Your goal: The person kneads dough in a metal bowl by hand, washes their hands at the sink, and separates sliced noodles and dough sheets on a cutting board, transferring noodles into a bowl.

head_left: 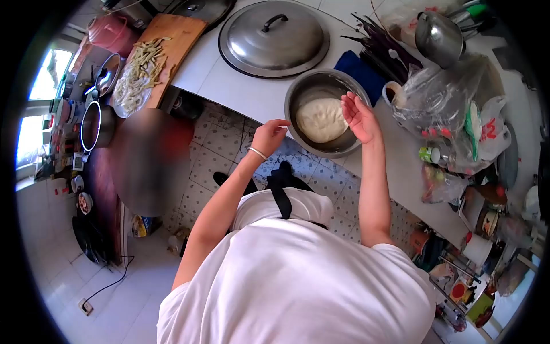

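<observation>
A pale, rounded mass of dough [322, 119] lies in a metal bowl [295, 139] at the front edge of the white counter. At the bowl's left rim is my left hand [270, 137], with its fingers curled in and their tips at the rim. My right hand [360, 118] is raised over the right side of the bowl, its palm turned up and its fingers stretched out. Nothing lies in that palm. Whether its edge touches the dough or the bowl I cannot tell.
A large metal lid [274, 35] rests behind the bowl. Beside it are a dark blue cloth [354, 71], eggplants [385, 49] and plastic bags [441, 92]. Cut strips cover part of a wooden board [182, 28] at left. A blurred person [150, 163] stands on the left.
</observation>
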Demonstrator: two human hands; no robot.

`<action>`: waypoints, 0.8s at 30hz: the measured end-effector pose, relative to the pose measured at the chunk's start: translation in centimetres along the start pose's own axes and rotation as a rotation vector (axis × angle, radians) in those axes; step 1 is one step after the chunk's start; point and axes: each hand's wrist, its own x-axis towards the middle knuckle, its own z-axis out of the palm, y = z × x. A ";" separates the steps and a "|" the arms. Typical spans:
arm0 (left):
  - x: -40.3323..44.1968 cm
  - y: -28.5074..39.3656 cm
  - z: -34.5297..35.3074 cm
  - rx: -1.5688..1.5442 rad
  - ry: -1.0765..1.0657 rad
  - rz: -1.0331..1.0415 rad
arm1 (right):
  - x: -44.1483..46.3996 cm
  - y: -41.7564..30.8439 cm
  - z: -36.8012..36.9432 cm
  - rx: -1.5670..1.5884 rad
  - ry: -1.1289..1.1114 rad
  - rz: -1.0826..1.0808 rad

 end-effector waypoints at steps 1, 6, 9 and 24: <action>-0.2 0.1 0.2 -0.025 0.016 -0.003 | 0.4 0.2 -1.3 0.002 0.008 -0.004; -0.9 2.3 1.2 -0.073 0.061 0.038 | 0.2 0.4 -3.1 0.037 -0.185 0.024; -0.8 3.8 1.7 -0.195 0.056 0.078 | -0.9 0.5 -2.1 -0.015 -0.121 -0.014; -0.2 10.4 6.9 -0.854 0.048 0.052 | -4.5 4.2 0.3 0.316 -0.200 0.007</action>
